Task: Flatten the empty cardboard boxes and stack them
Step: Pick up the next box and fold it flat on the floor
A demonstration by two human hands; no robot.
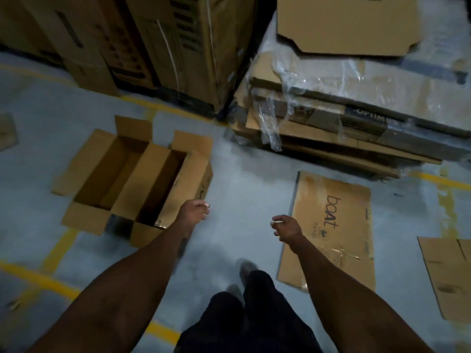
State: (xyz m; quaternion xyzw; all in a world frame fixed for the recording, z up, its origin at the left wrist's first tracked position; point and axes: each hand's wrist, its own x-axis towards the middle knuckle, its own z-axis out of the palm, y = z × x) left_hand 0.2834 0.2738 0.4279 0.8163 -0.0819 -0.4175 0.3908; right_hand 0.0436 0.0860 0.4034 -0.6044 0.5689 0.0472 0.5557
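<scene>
An open brown cardboard box point(132, 174) stands on the grey floor at the left, its flaps spread outward and its inside empty. My left hand point(194, 211) hangs just off the box's near right corner, fingers loosely curled, holding nothing. A flattened box printed "boat" point(339, 225) lies on the floor at the right. My right hand point(285, 228) hovers at that flat box's left edge, fingers loosely curled and empty. Another flat piece of cardboard point(448, 273) lies at the far right edge.
A wrapped pile of flattened cartons point(356, 115) sits at the back right with a loose cardboard sheet point(349, 26) on top. Tall cartons point(163, 47) stand at the back left. Yellow floor lines point(58, 248) cross the floor. My legs and shoes point(244, 278) are below.
</scene>
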